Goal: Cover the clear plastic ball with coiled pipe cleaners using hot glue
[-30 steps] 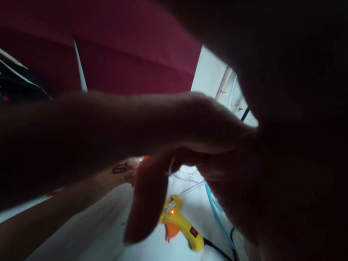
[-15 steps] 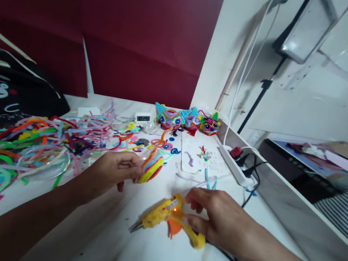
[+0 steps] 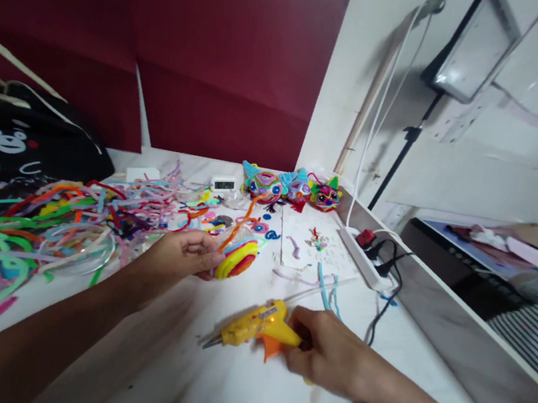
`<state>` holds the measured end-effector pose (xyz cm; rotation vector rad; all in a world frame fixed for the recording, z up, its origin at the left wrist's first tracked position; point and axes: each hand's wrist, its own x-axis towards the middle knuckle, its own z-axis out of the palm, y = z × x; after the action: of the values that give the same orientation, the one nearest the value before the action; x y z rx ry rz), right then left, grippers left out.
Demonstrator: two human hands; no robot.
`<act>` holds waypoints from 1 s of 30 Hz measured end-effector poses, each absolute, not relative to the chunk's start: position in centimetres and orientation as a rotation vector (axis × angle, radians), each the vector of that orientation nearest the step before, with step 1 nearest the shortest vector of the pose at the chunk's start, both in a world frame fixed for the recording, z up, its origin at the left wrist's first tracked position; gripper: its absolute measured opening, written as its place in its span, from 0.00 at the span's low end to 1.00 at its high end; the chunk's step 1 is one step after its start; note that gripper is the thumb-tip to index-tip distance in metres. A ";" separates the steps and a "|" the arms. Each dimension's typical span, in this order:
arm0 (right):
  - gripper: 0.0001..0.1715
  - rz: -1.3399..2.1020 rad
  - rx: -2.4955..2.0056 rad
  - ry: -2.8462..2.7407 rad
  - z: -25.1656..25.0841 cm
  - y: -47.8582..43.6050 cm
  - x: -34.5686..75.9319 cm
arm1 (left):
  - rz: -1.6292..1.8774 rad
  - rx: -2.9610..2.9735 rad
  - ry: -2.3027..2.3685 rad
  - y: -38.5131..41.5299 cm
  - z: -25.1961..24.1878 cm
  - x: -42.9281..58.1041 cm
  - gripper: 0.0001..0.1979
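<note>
My left hand point(image 3: 193, 254) pinches a clear ball point(image 3: 239, 258) partly covered with yellow, red and orange pipe cleaners. From the ball an orange pipe cleaner point(image 3: 245, 217) sticks up, its end loose. To the right, my right hand point(image 3: 322, 351) has its fingers wrapped round the handle of a yellow glue gun point(image 3: 258, 324). The gun's metal nozzle points left and down, close to the table, and a small orange light glows on its body. Its orange trigger hangs below, in front of my fingers.
A heap of pipe cleaners point(image 3: 42, 228) spreads over the left side, near a black bag point(image 3: 24, 145). Three decorated animal-face ornaments point(image 3: 266, 186) stand at the back beside a small digital clock point(image 3: 224, 184). A power strip point(image 3: 366, 260) with black cords lies along the right ledge.
My right hand has closed round the glue gun's handle, where it was hovering with parted fingers. The ball in my left hand has turned, showing more of its yellow and red bands.
</note>
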<state>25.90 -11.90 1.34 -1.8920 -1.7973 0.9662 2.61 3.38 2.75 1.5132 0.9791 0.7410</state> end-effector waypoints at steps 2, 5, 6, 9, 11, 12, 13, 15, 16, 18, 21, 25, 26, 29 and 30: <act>0.04 1.071 -1.807 -1.674 1.6 -11.8 26.3 | 0.747 1.480 0.978 3.3 3.0 2.6 0.18; 0.07 1.143 -1.665 -1.500 2.6 -11.8 27.0 | 0.744 1.447 0.984 3.3 3.0 2.5 0.19; 0.09 1.152 -1.622 -1.454 3.1 -11.9 27.1 | 0.739 1.439 0.990 3.4 2.9 2.4 0.19; 0.15 1.121 -1.507 -1.406 4.7 -12.1 27.3 | 0.724 1.423 0.995 3.6 2.5 2.0 0.20; 0.17 1.065 -1.465 -1.419 5.6 -12.1 27.1 | 0.720 1.413 0.988 3.7 2.3 1.7 0.20; 0.19 1.030 -1.456 -1.422 5.9 -12.0 27.0 | 0.725 1.406 0.983 3.7 2.2 1.6 0.20; 0.20 0.990 -1.453 -1.419 6.0 -12.0 26.9 | 0.733 1.399 0.974 3.6 2.1 1.5 0.20; 0.20 0.880 -1.446 -1.392 5.9 -11.8 26.5 | 0.737 1.395 0.932 3.5 1.9 1.3 0.19; 0.20 0.819 -1.438 -1.373 5.7 -11.7 26.3 | 0.728 1.398 0.910 3.4 1.9 1.3 0.19; 0.19 0.712 -1.425 -1.338 5.0 -11.5 25.9 | 0.695 1.400 0.881 3.2 1.9 1.2 0.21; 0.18 0.616 -1.410 -1.311 3.6 -11.2 25.5 | 0.663 1.385 0.869 2.8 2.1 1.2 0.23; 0.14 0.494 -1.348 -1.322 1.9 -10.7 25.5 | 0.676 1.325 0.847 2.3 2.3 1.5 0.20; 0.14 0.474 -1.323 -1.338 1.6 -10.6 25.5 | 0.687 1.306 0.846 2.2 2.3 1.5 0.18; 0.15 0.445 -1.275 -1.348 0.5 -10.4 25.7 | 0.698 1.273 0.834 2.2 2.1 1.8 0.15; 0.16 0.435 -1.277 -1.343 0.2 -10.4 25.8 | 0.694 1.268 0.833 2.2 2.0 1.9 0.15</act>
<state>25.77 -10.39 0.19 -1.2766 -1.3433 0.4350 1.87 2.20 2.02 1.2680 0.8332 0.6941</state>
